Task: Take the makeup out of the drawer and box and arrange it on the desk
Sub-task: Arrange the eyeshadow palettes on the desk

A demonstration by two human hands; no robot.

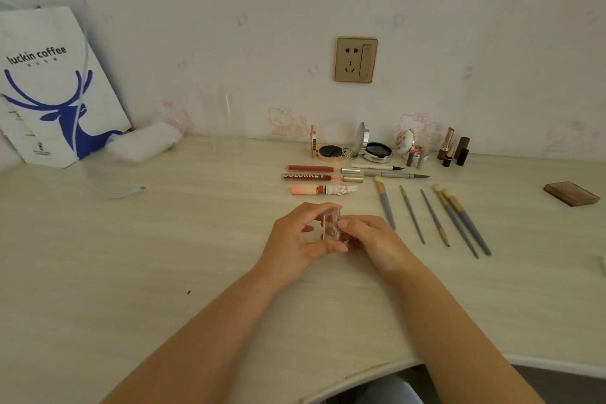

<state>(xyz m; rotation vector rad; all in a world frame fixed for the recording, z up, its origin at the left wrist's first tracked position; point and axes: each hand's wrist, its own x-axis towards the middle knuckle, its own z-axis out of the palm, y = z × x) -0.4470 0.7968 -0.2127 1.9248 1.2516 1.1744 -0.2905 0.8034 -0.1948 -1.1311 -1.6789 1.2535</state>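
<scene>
**Head view: clear case held over mid-desk**

Left hand [296, 239] and right hand [370, 234] both closed on small clear case [330, 226], upright between fingertips, just above desk [131, 256]. Wide bare desktop left and near, up to curved near edge. Far: lip glosses [323, 179], compacts [354, 149], lipsticks [454, 147]. Right, close by: brushes [436, 216]. Far right: brown palette [571, 193].

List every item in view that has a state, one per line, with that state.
Clear case: upright on the desk, gripped by the left hand and the right hand.
Rose-gold compact: lid open.
Silver compact: lid open.
Three lip glosses: uncapped, wands pulled out, lying flat.
Eyeliner pen: uncapped, tip exposed.
Five brushes: lying in a row.
Brown palette: closed.
Lipsticks: standing upright.
</scene>
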